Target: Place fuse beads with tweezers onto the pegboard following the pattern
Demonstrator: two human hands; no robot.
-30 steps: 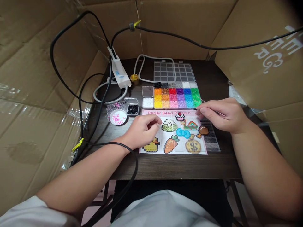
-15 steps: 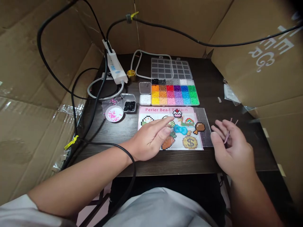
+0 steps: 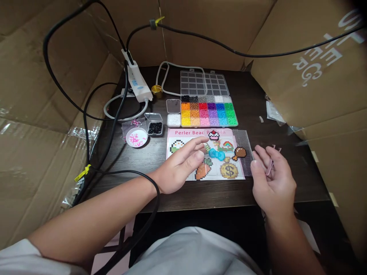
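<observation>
My left hand [image 3: 180, 164] hovers over the Perler bead pattern sheet [image 3: 177, 132], its fingers stretched out and nothing in them. On that sheet lie a cupcake bead piece [image 3: 213, 135] and a blue bow-shaped piece [image 3: 217, 154]. A brown drumstick bead piece [image 3: 240, 153] rests across the sheet's right edge and a clear pegboard [image 3: 246, 141]. To the right of the pegboard, my right hand [image 3: 273, 183] is half curled around pink tweezers [image 3: 270, 167]. Their two tips poke out beyond the fingers, and part of them is hidden by the hand.
Behind the sheet stands an open bead box [image 3: 210, 126] with several colours. Small boxes of white beads [image 3: 173, 120] and black beads [image 3: 155, 128] sit left of it, near a white dish [image 3: 128, 142] of pink beads. A black cable [image 3: 151, 179] hangs over my left wrist.
My right hand has moved a little left, closer to the pegboard, with the tweezers in it. The left hand's fingers have spread slightly. The view has shifted a bit.
</observation>
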